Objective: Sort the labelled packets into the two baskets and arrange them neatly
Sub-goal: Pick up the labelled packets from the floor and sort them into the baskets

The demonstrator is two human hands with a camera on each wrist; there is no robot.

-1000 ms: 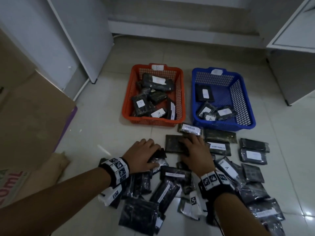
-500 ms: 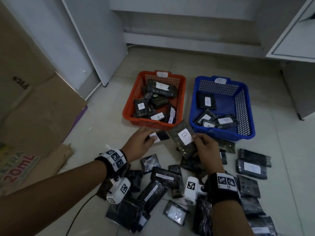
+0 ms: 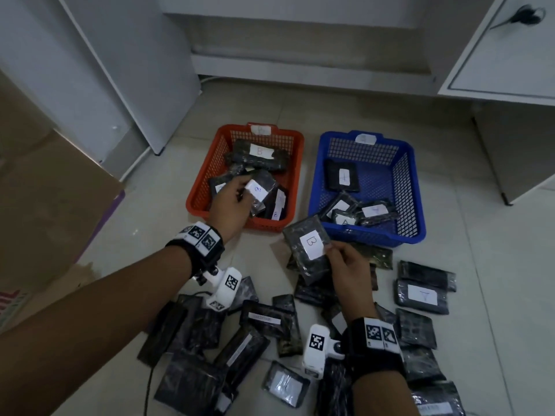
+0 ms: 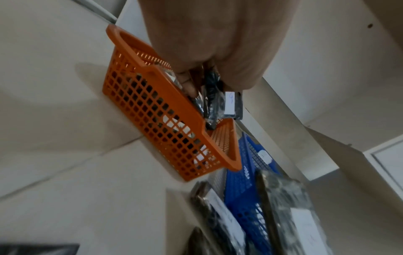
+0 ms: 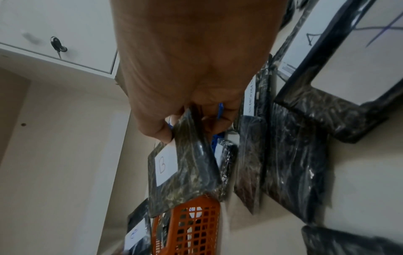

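Observation:
Over the front of the orange basket [image 3: 198, 193], my left hand [image 3: 232, 199] pinches a small dark packet [image 3: 261, 187] with a white label; the left wrist view shows that packet [image 4: 218, 101] hanging just above the basket rim [image 4: 174, 93]. My right hand [image 3: 345, 265] holds a larger dark packet marked B [image 3: 310, 249] tilted above the floor, between the two baskets' near corners; in the right wrist view that B packet [image 5: 185, 163] sits between thumb and fingers. The blue basket [image 3: 417, 205] holds a few packets marked A.
Several dark packets [image 3: 255, 334] lie scattered on the tiled floor in front of the baskets, some with A labels [image 3: 423, 295]. A cardboard box [image 3: 45, 190] stands at left. White cabinets [image 3: 504, 55] rise behind and at right.
Both hands lifted from the floor pile with a packet each. The left hand has carried its small packet forward over the orange basket; the right hand still holds the B packet up.

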